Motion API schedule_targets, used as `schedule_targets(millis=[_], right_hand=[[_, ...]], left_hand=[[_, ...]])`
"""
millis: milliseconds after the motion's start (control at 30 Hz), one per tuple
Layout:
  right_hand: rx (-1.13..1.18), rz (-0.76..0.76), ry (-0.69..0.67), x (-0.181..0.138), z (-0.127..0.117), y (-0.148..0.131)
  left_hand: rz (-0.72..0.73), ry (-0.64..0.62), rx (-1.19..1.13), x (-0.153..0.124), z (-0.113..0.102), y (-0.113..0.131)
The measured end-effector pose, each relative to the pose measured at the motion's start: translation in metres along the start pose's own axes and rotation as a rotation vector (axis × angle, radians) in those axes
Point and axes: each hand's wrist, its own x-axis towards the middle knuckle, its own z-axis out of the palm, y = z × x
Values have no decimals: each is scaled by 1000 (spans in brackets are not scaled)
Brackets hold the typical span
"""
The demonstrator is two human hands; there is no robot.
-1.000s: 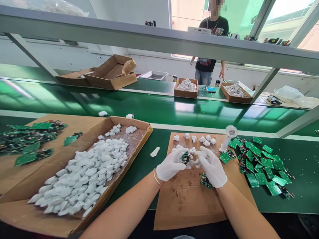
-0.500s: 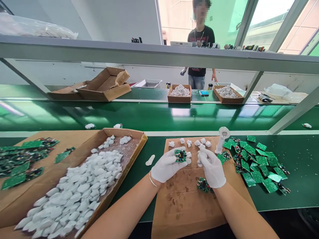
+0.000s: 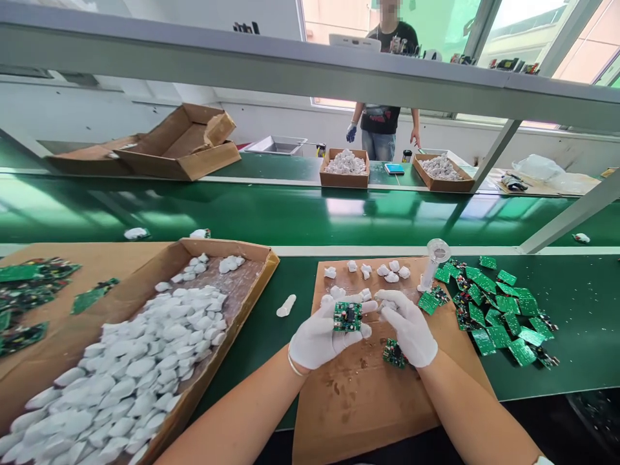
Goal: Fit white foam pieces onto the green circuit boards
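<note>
In the white-gloved palm and fingers of my left hand (image 3: 322,332) rests a small green circuit board (image 3: 347,316), its component side facing up. Just to the right, my right hand (image 3: 405,328), also gloved in white, has its fingers drawn together, pointing toward the board. Whatever those fingertips hold is hard to tell, white against white. Beyond the hands, several white putty-like lumps (image 3: 391,271) sit along the far edge of a brown cardboard sheet (image 3: 339,413). Another circuit board (image 3: 394,353) lies on the sheet, partly behind my right hand.
At left stands a cardboard tray (image 3: 271,261) of white lumps, with boards (image 3: 29,284) beyond it. A clear stand (image 3: 433,265) and a pile of green boards (image 3: 508,310) are on the right. A white scrap (image 3: 285,306) lies mid-table. Across the green belt (image 3: 271,210) stands a person (image 3: 382,123).
The view has tipped downward. My right hand's fingers have come closer to the board and changed their grip. The left hand still holds the board, now turned a little flatter.
</note>
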Motion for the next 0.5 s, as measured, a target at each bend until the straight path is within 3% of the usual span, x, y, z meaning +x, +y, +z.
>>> schedule_targets(millis=[233,400,500], right_hand=[[-556,-322,37,1,-3,7],[-634,-456,165,4,-7,9],[-640,-437,251,6,-11,7]], left_hand=[[-67,-50,24,1,3,-2],[-57,-28,58,2,2,-4],[-36,-13,82,3,-2,-2]])
